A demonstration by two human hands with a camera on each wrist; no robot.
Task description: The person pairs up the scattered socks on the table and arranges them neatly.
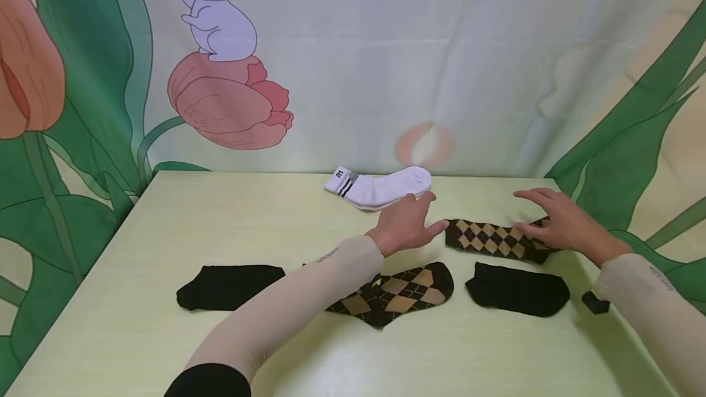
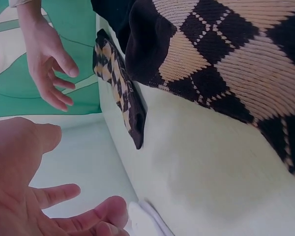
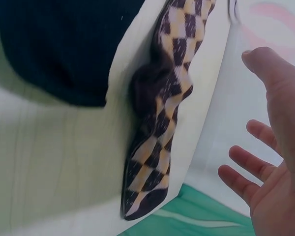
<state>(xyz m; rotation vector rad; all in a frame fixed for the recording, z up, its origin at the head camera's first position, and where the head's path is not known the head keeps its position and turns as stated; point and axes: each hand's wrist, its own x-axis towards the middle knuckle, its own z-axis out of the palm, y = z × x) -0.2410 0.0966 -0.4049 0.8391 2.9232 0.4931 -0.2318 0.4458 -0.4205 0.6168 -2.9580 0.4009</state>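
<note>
In the head view my left hand (image 1: 405, 223) hovers with spread fingers just in front of a pair of white socks (image 1: 375, 189) with black stripes at the cuff. My right hand (image 1: 568, 225) reaches over the right end of a brown-and-tan argyle sock (image 1: 493, 239) and hides part of it. Neither hand holds anything. A larger-patterned argyle sock (image 1: 413, 290) lies nearer me, partly behind my left forearm. In the right wrist view, the thumb and fingers of the right hand (image 3: 280, 177) are apart, clear of the argyle sock (image 3: 160, 132).
One black sock (image 1: 228, 287) lies at the left, partly covered by my left sleeve. Another black sock (image 1: 518, 290) lies at the right. A small black piece (image 1: 595, 303) shows beside my right sleeve. Behind the pale table (image 1: 220, 219) hangs a printed curtain (image 1: 342, 78).
</note>
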